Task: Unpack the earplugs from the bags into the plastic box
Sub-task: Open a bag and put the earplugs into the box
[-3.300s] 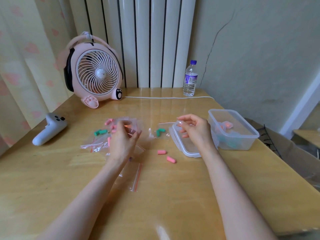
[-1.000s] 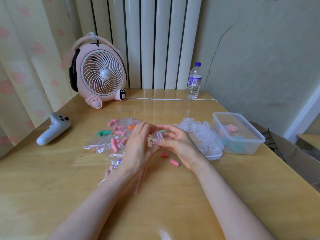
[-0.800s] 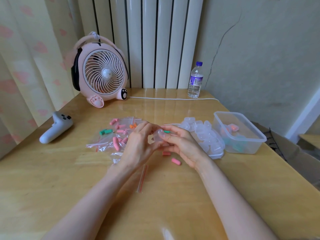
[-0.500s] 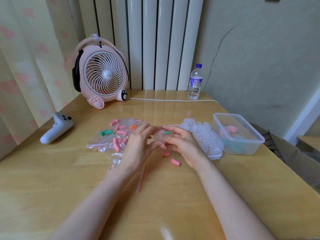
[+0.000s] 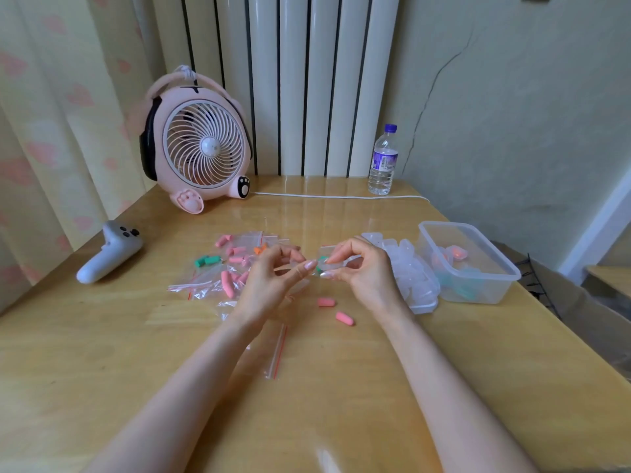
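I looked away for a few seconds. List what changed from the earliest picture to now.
The left hand came off the bag pile and the right hand off the lid; both now pinch a small clear bag with a green earplug, raised between them. Loose pink earplugs, plastic box and fan stayed put.

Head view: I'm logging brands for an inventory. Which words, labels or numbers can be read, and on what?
Water bottle: purple label, print too blurred to read.
Pink fan: paw marks only, no text.
Nothing else bears readable text.
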`<move>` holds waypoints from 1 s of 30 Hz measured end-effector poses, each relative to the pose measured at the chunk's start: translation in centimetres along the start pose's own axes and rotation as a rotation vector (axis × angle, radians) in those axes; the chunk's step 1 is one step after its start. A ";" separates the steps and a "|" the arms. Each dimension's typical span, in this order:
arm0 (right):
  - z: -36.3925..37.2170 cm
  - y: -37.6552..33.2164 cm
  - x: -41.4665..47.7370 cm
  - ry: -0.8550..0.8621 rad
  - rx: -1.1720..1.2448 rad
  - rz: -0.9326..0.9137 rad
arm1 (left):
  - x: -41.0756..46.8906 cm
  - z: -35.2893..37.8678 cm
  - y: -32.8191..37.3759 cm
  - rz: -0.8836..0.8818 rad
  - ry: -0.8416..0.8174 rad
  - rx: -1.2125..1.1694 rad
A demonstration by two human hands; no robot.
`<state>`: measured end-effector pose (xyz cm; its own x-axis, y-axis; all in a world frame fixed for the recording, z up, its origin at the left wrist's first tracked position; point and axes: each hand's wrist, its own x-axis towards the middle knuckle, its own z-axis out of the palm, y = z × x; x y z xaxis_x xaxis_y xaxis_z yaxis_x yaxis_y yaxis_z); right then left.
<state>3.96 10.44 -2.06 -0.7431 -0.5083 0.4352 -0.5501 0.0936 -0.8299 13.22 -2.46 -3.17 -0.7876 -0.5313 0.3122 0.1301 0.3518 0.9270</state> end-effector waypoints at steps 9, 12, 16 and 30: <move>0.3 0.3 -0.9 -0.221 -0.361 0.176 | 0.1 -0.6 -0.2 0.066 0.077 0.161; 0.5 0.3 -1.2 -0.330 -0.583 0.127 | 0.2 -0.7 -0.3 0.080 0.105 0.267; 0.7 0.2 -1.2 -0.288 -0.669 0.043 | 0.1 -0.7 -0.2 0.076 0.114 0.303; 0.3 -0.2 -0.9 -0.147 -0.515 -0.121 | 0.0 -0.2 -0.2 0.100 -0.095 0.374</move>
<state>4.83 10.58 -2.42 -0.6223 -0.6522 0.4328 -0.7710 0.4151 -0.4830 13.36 -2.67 -3.32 -0.8364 -0.4128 0.3607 -0.0054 0.6642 0.7475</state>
